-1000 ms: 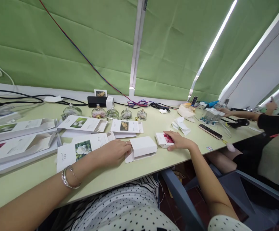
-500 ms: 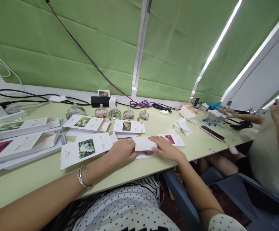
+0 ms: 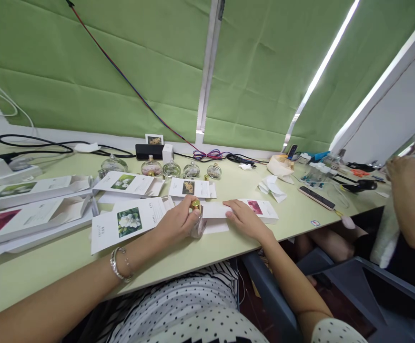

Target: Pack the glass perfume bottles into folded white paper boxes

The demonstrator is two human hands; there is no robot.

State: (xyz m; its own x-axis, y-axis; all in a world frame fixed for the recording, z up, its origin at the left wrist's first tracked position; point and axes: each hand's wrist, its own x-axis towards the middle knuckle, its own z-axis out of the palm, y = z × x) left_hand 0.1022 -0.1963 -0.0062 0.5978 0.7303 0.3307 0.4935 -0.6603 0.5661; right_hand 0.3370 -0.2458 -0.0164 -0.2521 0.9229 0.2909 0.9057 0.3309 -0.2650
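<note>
My left hand [image 3: 179,220] is closed on a round clear perfume bottle [image 3: 197,227] with a gold cap [image 3: 195,204], at the left end of a white carton [image 3: 215,210]. My right hand [image 3: 245,218] grips the carton's upper panel, fingers on top and thumb at the near side. The carton's right part bears a pink flower picture [image 3: 255,207]. Left of my left hand lies a white carton with a white-flower picture [image 3: 128,221]. Behind it rests a carton with a yellow-flower picture [image 3: 188,187]. How far the bottle reaches into the carton I cannot tell.
Several round perfume bottles [image 3: 172,168] stand in a row at the back. More flat cartons [image 3: 25,216] lie at the left. Crumpled white paper [image 3: 272,188] and a phone [image 3: 316,197] lie to the right. Another person's hands [image 3: 409,169] are at the far right.
My left hand has gone from the carton's left end to holding the gold-capped perfume bottle, now in sight. My right hand stays on the carton. The other person's arm has shifted.
</note>
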